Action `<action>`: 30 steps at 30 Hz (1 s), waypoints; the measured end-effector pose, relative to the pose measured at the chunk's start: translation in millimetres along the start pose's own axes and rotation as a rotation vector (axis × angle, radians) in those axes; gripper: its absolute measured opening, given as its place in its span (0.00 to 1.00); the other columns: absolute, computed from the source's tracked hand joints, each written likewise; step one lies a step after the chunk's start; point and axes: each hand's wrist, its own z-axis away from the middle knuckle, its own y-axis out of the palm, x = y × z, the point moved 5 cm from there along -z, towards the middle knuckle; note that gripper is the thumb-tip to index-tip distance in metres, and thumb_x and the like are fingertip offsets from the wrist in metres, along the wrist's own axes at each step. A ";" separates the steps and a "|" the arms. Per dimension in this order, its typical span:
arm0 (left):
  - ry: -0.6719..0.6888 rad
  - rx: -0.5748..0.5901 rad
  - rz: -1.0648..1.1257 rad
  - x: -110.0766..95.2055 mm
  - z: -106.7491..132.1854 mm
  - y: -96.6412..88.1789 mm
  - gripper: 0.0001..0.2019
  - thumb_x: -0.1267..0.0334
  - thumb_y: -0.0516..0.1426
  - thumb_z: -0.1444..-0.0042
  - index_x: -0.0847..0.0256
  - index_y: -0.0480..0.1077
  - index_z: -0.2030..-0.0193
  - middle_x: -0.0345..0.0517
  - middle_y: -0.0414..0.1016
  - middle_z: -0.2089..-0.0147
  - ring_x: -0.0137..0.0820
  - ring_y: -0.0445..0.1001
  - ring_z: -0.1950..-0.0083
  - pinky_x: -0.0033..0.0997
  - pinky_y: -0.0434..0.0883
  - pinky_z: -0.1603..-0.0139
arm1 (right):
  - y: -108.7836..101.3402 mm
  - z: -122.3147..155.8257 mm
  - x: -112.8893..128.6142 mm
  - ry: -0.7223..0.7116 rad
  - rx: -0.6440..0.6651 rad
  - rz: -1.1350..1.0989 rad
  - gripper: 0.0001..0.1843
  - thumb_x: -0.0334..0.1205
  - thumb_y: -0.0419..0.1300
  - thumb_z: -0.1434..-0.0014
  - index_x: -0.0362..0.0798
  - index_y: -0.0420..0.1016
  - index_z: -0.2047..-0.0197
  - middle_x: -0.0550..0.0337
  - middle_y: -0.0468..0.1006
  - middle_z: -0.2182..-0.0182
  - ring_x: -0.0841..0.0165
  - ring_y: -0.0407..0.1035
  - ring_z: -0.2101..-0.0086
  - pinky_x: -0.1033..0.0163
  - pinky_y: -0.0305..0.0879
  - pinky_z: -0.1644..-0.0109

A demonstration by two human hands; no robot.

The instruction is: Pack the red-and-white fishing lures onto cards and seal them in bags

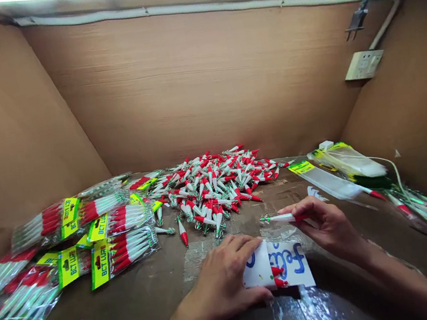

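Observation:
My left hand [225, 278] lies on a clear plastic bag with a white card bearing blue writing [288, 265], fingers pressing its left edge; red tips of lures show inside the bag. My right hand [326, 225] pinches a single red-and-white squid lure [282, 218], its green hooked end pointing left, just above the bag. Behind the hands sits a large loose pile of the same red-and-white lures [214, 187].
Filled packets with yellow-green header cards [100, 244] are heaped at the left. Empty clear bags [335, 178] and more lures lie at the right. Brown board walls enclose the wooden bench [140, 309]; a wall socket [363, 65] and a strip light are above.

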 end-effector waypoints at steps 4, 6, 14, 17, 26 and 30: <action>-0.012 -0.026 -0.023 4.0 -2.3 -2.0 0.43 0.50 0.71 0.54 0.50 0.61 0.32 0.48 0.71 0.38 0.46 0.71 0.41 0.49 0.72 0.43 | -1.0 0.1 2.9 -0.124 0.010 0.121 0.07 0.34 0.63 0.36 0.54 0.72 0.56 0.57 0.82 0.57 0.62 0.79 0.57 0.59 0.76 0.54; -0.025 -0.037 -0.032 6.7 -3.1 -2.3 0.42 0.48 0.71 0.53 0.50 0.62 0.32 0.49 0.71 0.38 0.46 0.71 0.41 0.49 0.72 0.44 | -1.9 -1.0 8.8 -0.194 0.009 0.160 0.08 0.33 0.64 0.37 0.53 0.74 0.56 0.57 0.81 0.58 0.63 0.78 0.58 0.59 0.74 0.55; -0.072 -0.080 -0.073 11.3 -2.6 -5.9 0.39 0.44 0.68 0.49 0.51 0.63 0.33 0.51 0.71 0.38 0.47 0.72 0.41 0.49 0.72 0.44 | -5.0 -5.2 16.4 -0.208 0.239 0.326 0.07 0.35 0.62 0.34 0.51 0.77 0.53 0.54 0.78 0.59 0.63 0.73 0.58 0.58 0.69 0.54; -0.080 -0.081 -0.086 9.7 -2.3 -6.2 0.39 0.45 0.68 0.50 0.51 0.63 0.33 0.51 0.72 0.38 0.47 0.72 0.41 0.49 0.72 0.44 | 6.0 -3.1 8.7 -0.141 0.316 0.420 0.11 0.36 0.59 0.32 0.53 0.79 0.50 0.54 0.78 0.58 0.62 0.71 0.57 0.58 0.69 0.54; -0.066 -0.041 -0.109 6.0 -3.2 -1.6 0.40 0.49 0.70 0.52 0.53 0.63 0.33 0.49 0.72 0.39 0.46 0.70 0.42 0.48 0.71 0.43 | 60.6 9.8 13.1 -0.132 0.420 0.559 0.13 0.46 0.57 0.30 0.53 0.83 0.55 0.55 0.77 0.65 0.61 0.67 0.61 0.57 0.63 0.57; -0.078 -0.006 -0.123 5.9 -1.1 1.7 0.40 0.50 0.71 0.53 0.51 0.64 0.34 0.48 0.72 0.39 0.47 0.70 0.42 0.50 0.70 0.43 | 58.5 11.0 13.9 -0.121 0.547 0.451 0.12 0.44 0.56 0.30 0.57 0.81 0.51 0.56 0.78 0.61 0.63 0.68 0.58 0.57 0.63 0.53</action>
